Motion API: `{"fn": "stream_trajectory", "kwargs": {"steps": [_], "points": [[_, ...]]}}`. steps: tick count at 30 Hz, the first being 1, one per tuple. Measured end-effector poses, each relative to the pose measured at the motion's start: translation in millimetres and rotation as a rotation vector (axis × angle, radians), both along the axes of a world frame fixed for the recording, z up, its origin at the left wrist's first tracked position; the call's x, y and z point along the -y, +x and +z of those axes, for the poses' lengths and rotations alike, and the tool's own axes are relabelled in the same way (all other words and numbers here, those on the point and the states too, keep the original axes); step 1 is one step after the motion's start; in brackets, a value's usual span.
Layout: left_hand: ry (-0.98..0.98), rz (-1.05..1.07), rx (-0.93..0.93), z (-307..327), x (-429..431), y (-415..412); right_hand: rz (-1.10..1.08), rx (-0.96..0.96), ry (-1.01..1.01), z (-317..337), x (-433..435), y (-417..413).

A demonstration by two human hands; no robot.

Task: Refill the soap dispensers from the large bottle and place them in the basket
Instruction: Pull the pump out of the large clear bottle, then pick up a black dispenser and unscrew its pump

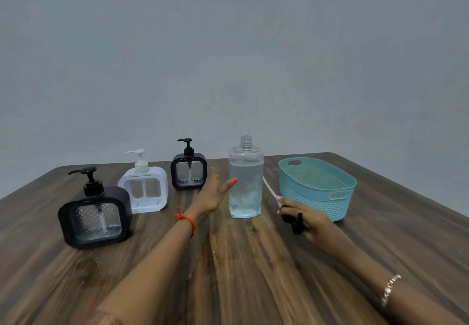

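Note:
A tall clear large bottle (pixel 245 187), uncapped and holding pale liquid, stands mid-table. My left hand (pixel 212 192) is spread just left of it, thumb almost at its side, holding nothing. My right hand (pixel 302 216) grips a black pump head (pixel 295 220) whose white tube (pixel 269 189) sticks up toward the bottle. Three dispensers stand at left with pumps on: a black dispenser (pixel 95 219) nearest, a white dispenser (pixel 144 187), and a smaller black dispenser (pixel 189 171) farther back. A teal basket (pixel 317 190) with nothing inside sits at right.
Everything stands on a dark wooden table (pixel 241 261) that ends at a plain grey wall. The table's right edge runs close behind the basket.

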State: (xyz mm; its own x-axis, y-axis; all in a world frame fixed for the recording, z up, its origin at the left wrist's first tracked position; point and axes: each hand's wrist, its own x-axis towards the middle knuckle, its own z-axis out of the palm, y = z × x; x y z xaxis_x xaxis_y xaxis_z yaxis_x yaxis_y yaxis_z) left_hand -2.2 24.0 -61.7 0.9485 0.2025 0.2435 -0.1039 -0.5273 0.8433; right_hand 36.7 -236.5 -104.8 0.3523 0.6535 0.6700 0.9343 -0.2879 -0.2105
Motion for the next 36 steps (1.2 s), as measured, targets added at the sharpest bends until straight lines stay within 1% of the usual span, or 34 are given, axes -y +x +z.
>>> {"fn": "stream_trajectory", "kwargs": {"steps": [2, 4, 6, 9, 12, 13, 15, 16, 19, 20, 21, 24, 26, 29, 32, 36], "points": [[0.0, -0.01, -0.007, -4, 0, -4, -0.054, -0.004, -0.163, -6, -2, 5], [-0.005, -0.004, -0.031, -10, -3, -4, -0.044, 0.006, -0.332, -5, -7, 6], [0.004, -0.007, -0.038, -12, -3, -6, -0.026, -0.028, -0.455, -1, -11, 4], [0.008, -0.016, -0.04, -13, -3, -7, -0.044, -0.103, -0.516, 3, -13, 9], [0.006, -0.02, -0.034, -14, -3, -5, -0.065, -0.109, -0.528, 3, -12, 15], [0.005, -0.02, -0.028, -14, -4, -4, -0.065, -0.101, -0.513, 3, -12, 18], [-0.011, -0.025, -0.015, -14, -2, -4, -0.065, -0.144, -0.406, 5, -13, 22], [-0.027, -0.03, -0.009, -13, -1, -3, -0.08, -0.181, -0.308, 6, -15, 24], [-0.09, -0.043, 0.016, -12, 2, 0, -0.202, -0.251, 0.083, 17, -31, 27], [-0.105, -0.044, 0.024, -11, 4, 1, -0.225, -0.29, 0.171, 23, -39, 27], [-0.119, -0.046, 0.039, -11, 6, 1, -0.23, -0.361, 0.218, 29, -48, 27], [-0.174, -0.057, 0.075, -11, 11, 2, -0.189, -0.656, 0.276, 40, -75, 31], [-0.191, -0.082, 0.107, -13, 13, 3, -0.171, -0.771, 0.327, 42, -90, 35], [-0.21, -0.092, 0.139, -13, 14, 3, -0.156, -0.803, 0.376, 43, -100, 34], [-0.212, -0.101, 0.181, -12, 17, 1, -0.106, -0.797, 0.397, 42, -101, 31], [-0.216, -0.091, 0.187, -13, 16, -1, -0.092, -0.774, 0.395, 44, -100, 19]]}}
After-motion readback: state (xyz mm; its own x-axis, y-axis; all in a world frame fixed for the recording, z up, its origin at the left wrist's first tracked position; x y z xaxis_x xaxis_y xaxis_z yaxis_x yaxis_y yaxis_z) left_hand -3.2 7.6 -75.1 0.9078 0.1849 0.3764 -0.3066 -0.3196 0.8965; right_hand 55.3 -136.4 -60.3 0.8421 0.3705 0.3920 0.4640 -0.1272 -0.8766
